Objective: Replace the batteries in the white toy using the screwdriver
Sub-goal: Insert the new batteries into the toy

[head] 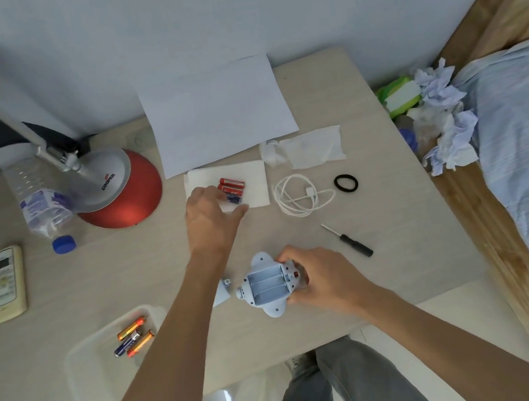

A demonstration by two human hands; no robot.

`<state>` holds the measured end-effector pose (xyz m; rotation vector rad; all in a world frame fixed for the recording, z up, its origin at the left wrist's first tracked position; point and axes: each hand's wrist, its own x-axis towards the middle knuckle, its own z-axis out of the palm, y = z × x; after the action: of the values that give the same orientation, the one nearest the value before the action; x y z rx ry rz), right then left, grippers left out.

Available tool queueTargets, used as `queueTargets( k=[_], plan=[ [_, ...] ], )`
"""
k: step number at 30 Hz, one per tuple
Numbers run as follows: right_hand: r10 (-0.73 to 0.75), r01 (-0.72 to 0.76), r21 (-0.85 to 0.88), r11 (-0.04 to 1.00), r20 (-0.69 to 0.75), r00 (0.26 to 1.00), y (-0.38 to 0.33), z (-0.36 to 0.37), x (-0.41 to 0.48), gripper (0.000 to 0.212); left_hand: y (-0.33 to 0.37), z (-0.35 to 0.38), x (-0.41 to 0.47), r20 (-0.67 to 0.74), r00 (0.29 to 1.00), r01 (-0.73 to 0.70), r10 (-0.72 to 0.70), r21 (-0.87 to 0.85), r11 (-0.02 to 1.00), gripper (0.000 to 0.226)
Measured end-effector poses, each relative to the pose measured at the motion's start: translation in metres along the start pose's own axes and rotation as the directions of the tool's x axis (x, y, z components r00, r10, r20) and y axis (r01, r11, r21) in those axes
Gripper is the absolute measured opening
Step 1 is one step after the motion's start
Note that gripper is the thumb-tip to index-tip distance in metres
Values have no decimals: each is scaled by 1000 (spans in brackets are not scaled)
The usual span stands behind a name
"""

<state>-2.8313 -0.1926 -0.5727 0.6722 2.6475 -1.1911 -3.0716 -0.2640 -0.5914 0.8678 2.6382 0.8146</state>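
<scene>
Gripping the toy point(266, 286) with my right hand point(320, 278) near the front edge of the counter point(402, 247); my left hand point(212, 219) hovers open over batteries point(233, 189).

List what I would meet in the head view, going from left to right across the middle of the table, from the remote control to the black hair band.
remote control → water bottle → red lamp base → red batteries on the napkin → white cable → black hair band
</scene>
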Motion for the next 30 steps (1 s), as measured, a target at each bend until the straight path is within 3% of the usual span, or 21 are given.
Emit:
queueTargets(
  k=[12,17,30],
  plan=[
    [1,-1,2,1000,-15,1000,7,2,1,48,11,-7,-8,-43,991,121,-129,-142,982,38],
    [-12,12,25,1000,-5,1000,7,1,2,45,11,-39,-46,52,986,166,-158,-288,943,54],
    [-19,19,36,999,8,1000,4,-1,-1,43,-3,-78,-125,227,941,334,-251,-510,793,56]
  ],
)
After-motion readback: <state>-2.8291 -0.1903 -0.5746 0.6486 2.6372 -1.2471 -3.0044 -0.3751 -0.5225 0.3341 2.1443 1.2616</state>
